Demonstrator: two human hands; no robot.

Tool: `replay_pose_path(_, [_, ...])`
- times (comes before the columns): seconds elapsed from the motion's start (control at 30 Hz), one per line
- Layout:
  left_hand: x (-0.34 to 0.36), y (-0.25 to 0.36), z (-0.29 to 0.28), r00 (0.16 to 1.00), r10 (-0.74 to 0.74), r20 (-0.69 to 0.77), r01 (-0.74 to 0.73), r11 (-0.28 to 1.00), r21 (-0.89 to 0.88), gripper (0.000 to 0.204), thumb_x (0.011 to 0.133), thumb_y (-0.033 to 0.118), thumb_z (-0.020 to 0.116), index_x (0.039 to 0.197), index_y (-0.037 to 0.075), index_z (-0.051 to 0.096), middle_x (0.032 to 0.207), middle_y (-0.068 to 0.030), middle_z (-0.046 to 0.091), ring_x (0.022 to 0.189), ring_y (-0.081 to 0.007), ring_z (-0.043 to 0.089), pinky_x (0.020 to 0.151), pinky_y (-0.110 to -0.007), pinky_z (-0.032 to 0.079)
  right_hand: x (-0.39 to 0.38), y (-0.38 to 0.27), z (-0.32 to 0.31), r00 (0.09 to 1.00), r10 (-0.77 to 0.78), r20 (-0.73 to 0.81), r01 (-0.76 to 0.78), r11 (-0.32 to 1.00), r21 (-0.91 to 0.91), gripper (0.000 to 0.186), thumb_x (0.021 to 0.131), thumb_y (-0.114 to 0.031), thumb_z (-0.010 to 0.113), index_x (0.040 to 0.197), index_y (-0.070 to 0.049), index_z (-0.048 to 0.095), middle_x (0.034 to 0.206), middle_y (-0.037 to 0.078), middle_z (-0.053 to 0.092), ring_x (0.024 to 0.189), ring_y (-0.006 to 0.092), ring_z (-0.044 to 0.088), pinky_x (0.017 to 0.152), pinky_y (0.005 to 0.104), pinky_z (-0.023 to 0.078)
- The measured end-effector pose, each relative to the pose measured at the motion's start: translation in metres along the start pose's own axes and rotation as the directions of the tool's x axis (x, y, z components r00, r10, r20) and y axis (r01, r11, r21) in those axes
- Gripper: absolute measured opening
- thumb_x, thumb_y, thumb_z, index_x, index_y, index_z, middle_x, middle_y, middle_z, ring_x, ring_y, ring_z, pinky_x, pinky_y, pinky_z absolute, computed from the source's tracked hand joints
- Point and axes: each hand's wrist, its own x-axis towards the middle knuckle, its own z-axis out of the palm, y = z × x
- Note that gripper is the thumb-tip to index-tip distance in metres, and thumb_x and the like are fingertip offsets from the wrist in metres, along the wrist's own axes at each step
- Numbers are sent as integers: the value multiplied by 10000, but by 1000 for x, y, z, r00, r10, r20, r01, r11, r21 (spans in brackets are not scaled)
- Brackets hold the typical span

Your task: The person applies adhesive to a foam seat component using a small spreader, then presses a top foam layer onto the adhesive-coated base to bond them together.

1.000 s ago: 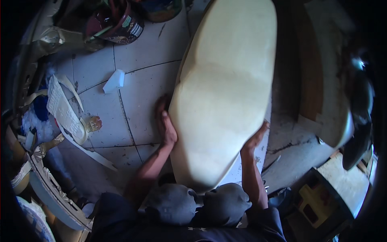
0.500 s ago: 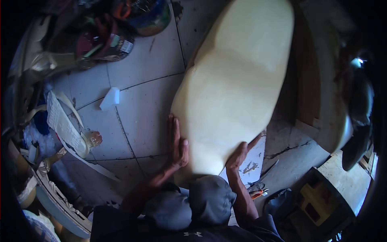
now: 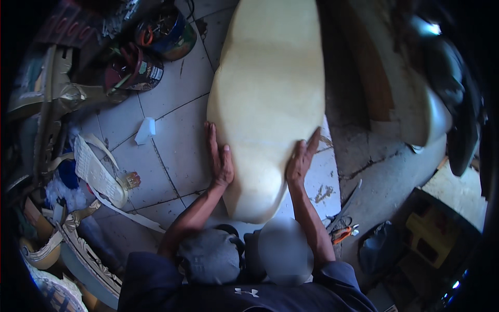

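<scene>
A long cream-coloured foam motorcycle seat pad (image 3: 267,93) lies lengthwise ahead of me, its narrower rounded end toward my knees. Along its left edge, my left hand (image 3: 220,162) lies with the fingers stretched forward and the thumb raised against the foam. My right hand (image 3: 301,160) rests flat on the opposite edge, fingers pointing forward and slightly spread. Neither hand wraps round the pad; both press on its sides near the narrow end. The far end runs out of the picture.
A small white scrap (image 3: 146,130) lies on the tiled floor. Farther left stand a dark red pot (image 3: 148,75) and a blue-green pot (image 3: 183,44) of tools. Orange-handled pliers (image 3: 341,235) are at my right, near a dark case with a yellow part (image 3: 423,236).
The seat pad has swung from leaning right to nearly straight ahead, and its near end now shows fully. Both hands have moved forward in view, still on its sides.
</scene>
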Motion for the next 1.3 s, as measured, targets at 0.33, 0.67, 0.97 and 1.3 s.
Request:
replay_pose_path(0.33, [-107, -13, -4, 998, 64, 29, -62, 996, -58, 712, 1080, 376, 344, 1625, -41, 155, 1706, -270, 57, 1587, -426, 34, 1271, -533, 42, -108, 20, -37, 972, 53, 228, -27, 993, -118, 812, 1080, -483, 348, 1632, 38, 61, 1711, 263, 16, 1596, 384, 5, 1282, 447, 38])
replay_pose_path(0.67, [-119, -29, 5, 995, 86, -58, -93, 986, -140, 676, 1084, 399, 301, 1618, -7, 219, 1700, -259, 101, 1587, -399, 77, 1270, -529, 92, -126, 49, -24, 994, 0, 111, -18, 986, 163, 830, 1056, -476, 412, 1637, 13, 78, 1712, 246, 11, 1590, 379, 58, 1275, 479, 76])
replay_pose_path(0.97, [-10, 13, 18, 996, 84, -26, -84, 996, 5, 617, 1111, 350, 299, 1600, -26, 264, 1671, -289, 187, 1567, -419, 166, 1273, -507, 129, -20, -9, -14, 1000, -16, 22, 16, 1000, -26, 639, 1110, -396, 340, 1588, 27, 307, 1672, 271, 223, 1574, 391, 165, 1285, 421, 129])
replay_pose_path(1.3, [-112, -9, 16, 855, 494, 157, -514, 846, 141, 730, 1032, 370, 411, 1580, -81, 243, 1627, -353, 224, 1522, -517, 213, 1238, -605, 189, -170, 47, -21, 942, -313, 124, 334, 911, -242, 785, 1023, -388, 542, 1630, -21, 204, 1660, 299, 208, 1535, 478, 223, 1242, 571, 191])
